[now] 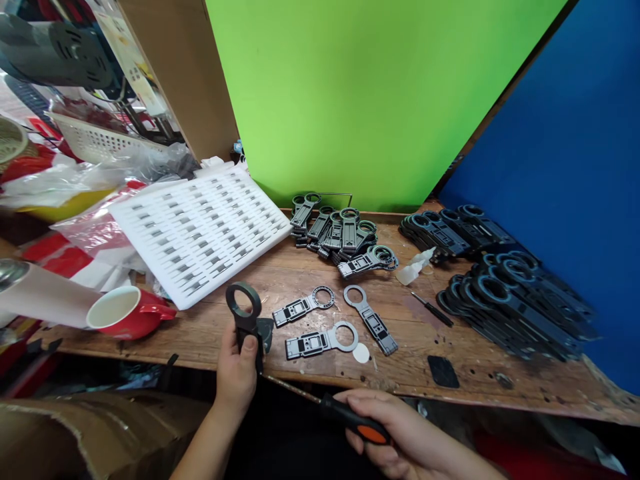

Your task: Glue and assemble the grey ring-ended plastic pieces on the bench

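Observation:
My left hand (237, 373) is closed round a dark ring-ended part (244, 308), its ring pointing up at the table's front edge. In my right hand (383, 427) is a screwdriver (350, 419) with a black and orange handle. Its thin shaft points left, and the tip is at the lower end of the held part. Three grey ring-ended pieces lie on the wooden table: one at the upper left (304, 307), one below it (323, 341) and one slanting at the right (371, 320). A white disc (361, 353) lies beside the lower piece.
A white tray (200, 230) of small metal strips leans at the left, near a red mug (120, 312). Ring-ended parts are piled at the back (345, 230) and right (510, 293). A small screwdriver (433, 309) and white bottle (415, 267) lie between.

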Demonstrator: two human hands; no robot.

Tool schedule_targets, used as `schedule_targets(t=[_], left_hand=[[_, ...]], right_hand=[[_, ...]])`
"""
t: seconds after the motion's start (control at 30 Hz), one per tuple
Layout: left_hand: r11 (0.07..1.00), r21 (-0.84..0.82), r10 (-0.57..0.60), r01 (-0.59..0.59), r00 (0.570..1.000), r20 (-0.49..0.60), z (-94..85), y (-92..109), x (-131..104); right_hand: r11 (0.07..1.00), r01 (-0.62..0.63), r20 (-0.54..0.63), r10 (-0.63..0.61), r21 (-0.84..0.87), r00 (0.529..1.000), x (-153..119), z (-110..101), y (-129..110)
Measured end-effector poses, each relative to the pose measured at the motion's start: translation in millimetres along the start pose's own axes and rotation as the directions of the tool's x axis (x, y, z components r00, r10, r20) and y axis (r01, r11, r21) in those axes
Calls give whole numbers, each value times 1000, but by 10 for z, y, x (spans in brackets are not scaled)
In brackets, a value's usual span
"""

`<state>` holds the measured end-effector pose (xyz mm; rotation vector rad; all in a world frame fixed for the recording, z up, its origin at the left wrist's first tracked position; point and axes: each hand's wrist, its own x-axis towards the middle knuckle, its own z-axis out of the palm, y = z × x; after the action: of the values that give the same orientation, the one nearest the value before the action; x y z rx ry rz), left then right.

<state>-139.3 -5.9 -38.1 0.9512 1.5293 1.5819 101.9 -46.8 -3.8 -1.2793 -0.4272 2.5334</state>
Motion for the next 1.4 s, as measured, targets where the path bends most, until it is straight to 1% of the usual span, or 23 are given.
schedule_targets(t=[0.1,0.17,0.23,0.3,0.33,0.4,0.43,0.47,0.53,0.57,0.6,0.67,0.7,0.73,0.8,0.9,1.0,1.1,1.17,1.23,1.3,1.33,1.4], left_hand=[[964,128,227,-235,971,71,-57,-1,-14],[938,151,297,-312,948,115,-93,-8,-41],[922,160,341,-352,935,92,-121,-18,-81],[915,172,372,-366,928,-6,-136,-25,-121],[914,178,380,-365,923,-58,-139,-25,-134],[918,186,374,-350,920,-114,-134,-16,-141],[921,189,363,-340,925,-107,-128,-7,-134],[925,190,349,-329,933,-87,-121,2,-121],[935,188,314,-302,949,-37,-107,16,-91],[938,188,298,-290,954,-17,-103,19,-78],[941,189,288,-281,958,-8,-99,20,-70],[940,196,284,-278,959,-3,-95,11,-67],[937,204,289,-282,957,-6,-92,4,-71],[933,212,298,-289,954,-11,-90,-4,-77],[925,226,319,-306,948,-21,-82,-21,-92],[916,252,332,-314,943,-33,-67,-38,-98],[905,277,349,-324,936,-45,-53,-43,-80],[902,289,349,-321,936,-50,-53,-55,-50],[899,311,342,-307,938,-61,-67,-73,-22],[900,326,324,-289,945,-55,-86,-88,16],[908,330,274,-258,962,-3,-100,-92,61],[910,335,245,-243,969,39,-101,-89,83],[903,364,200,-228,973,114,-88,-79,117]], right_hand=[[980,-167,74,160,104,984,6,-11,-20],[970,-211,116,197,122,973,2,9,-38],[971,-216,134,202,100,970,-8,54,-45],[982,-188,122,183,33,975,-19,112,-30],[990,-141,104,143,-27,984,-23,138,-16],[973,28,58,-15,-227,998,-27,176,7],[926,129,38,-123,-356,992,-29,185,9],[847,217,30,-232,-486,972,-31,189,3],[667,316,52,-383,-675,922,-37,185,-36],[624,322,67,-397,-712,916,-39,180,-62],[626,305,79,-362,-718,929,-40,175,-89],[689,235,97,-234,-686,967,-37,170,-132],[701,214,105,-196,-680,975,-34,171,-145],[684,219,106,-203,-696,973,-32,175,-154],[562,292,112,-332,-774,937,-32,195,-160],[358,379,168,-499,-853,850,-41,243,-159],[239,392,214,-538,-888,815,-33,273,-133],[119,334,204,-587,-935,783,2,268,-80],[70,297,197,-602,-952,774,20,266,-62],[66,305,207,-597,-950,775,23,270,-80],[135,339,210,-561,-931,801,14,267,-127],[209,348,198,-521,-914,830,6,256,-153],[419,304,147,-367,-856,919,-16,212,-190]])
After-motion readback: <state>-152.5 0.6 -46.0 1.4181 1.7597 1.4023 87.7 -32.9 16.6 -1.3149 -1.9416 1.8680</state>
